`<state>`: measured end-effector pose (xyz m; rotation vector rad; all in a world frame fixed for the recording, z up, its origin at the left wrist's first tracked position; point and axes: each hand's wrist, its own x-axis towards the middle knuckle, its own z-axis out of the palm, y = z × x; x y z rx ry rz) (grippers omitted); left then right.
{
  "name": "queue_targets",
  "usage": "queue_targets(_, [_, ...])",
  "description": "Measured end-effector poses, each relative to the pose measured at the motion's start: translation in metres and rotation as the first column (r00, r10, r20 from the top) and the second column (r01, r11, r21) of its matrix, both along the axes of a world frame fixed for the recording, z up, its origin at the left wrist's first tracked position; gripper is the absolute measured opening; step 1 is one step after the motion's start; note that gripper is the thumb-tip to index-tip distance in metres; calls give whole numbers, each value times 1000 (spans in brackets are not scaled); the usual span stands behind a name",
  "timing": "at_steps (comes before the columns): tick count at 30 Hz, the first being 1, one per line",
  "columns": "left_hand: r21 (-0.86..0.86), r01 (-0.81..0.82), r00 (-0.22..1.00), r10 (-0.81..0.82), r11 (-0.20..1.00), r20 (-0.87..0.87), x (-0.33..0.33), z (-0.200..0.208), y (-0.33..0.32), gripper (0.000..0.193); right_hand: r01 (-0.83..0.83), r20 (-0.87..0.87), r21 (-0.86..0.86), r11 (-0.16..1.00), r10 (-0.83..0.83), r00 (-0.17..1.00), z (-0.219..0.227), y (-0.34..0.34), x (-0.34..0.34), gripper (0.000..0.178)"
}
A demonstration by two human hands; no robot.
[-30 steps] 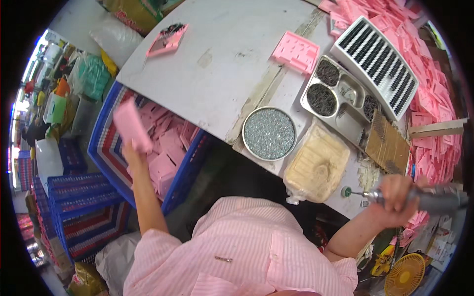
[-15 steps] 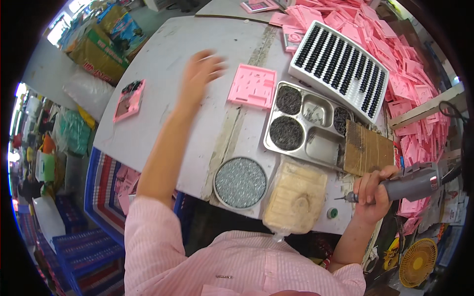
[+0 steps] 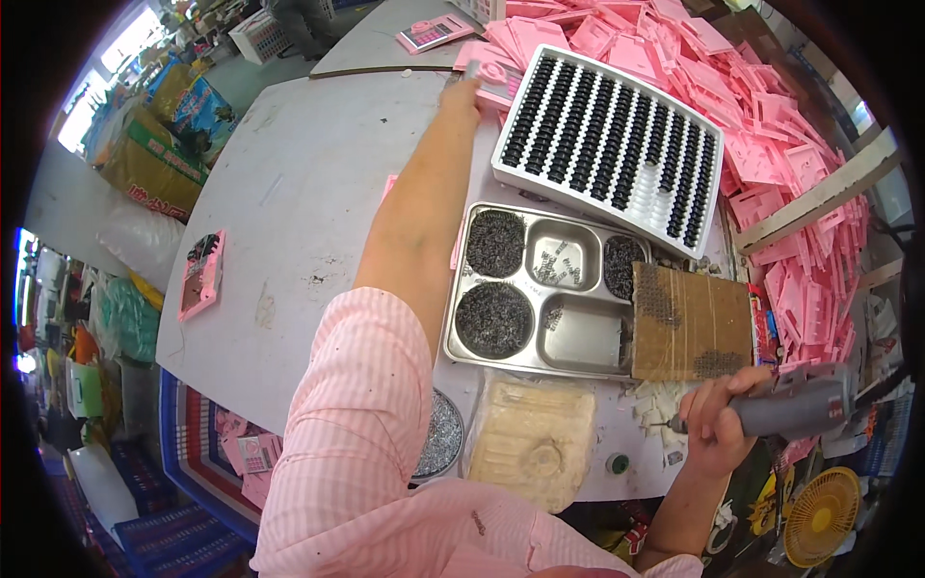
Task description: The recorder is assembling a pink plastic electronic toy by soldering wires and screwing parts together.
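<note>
Two hands are well apart: the right hand [image 3: 718,424] is closed around a grey power screwdriver [image 3: 795,403], while the left hand [image 3: 462,94] is at a pink plastic panel [image 3: 495,73]; whether it grips, I cannot tell. Between them lie a white tray [image 3: 578,206] and a metal tray [image 3: 583,337].

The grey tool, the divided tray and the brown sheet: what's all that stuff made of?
The grey tool is probably hard plastic outside, because its body looks smooth and only slightly shiny. The divided tray looks like polished steel: it's silvery, with bright reflections. The brown sheet seems to be cardboard, dull and papery, with straight lines and dark smudges.
</note>
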<state>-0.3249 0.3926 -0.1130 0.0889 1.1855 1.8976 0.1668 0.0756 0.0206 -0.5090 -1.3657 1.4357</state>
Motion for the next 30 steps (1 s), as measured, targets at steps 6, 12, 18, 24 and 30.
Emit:
queue_targets(6, [192,-526,242,362,829,-900,-71,68,-125,23,209,152,137,968,-229,961,0,6,5,76])
queue_targets(12, [206,-115,-312,162,972,-936,70,143,-345,16,274,163,526,805,-412,897,-14,-44,-14,82])
queue_targets(18, [-102,194,-498,9,976,-867,226,119,-496,30,-406,-163,-422,810,373,913,-56,-73,-102,51])
queue_targets(24, [-256,238,-320,-173,937,-932,274,72,-559,25,-349,-78,-524,777,364,928,-72,-100,-38,38])
queue_targets(30, [-298,383,-343,-165,874,-925,284,29,-562,19,-114,852,85,990,-12,523,-92,-92,14,41])
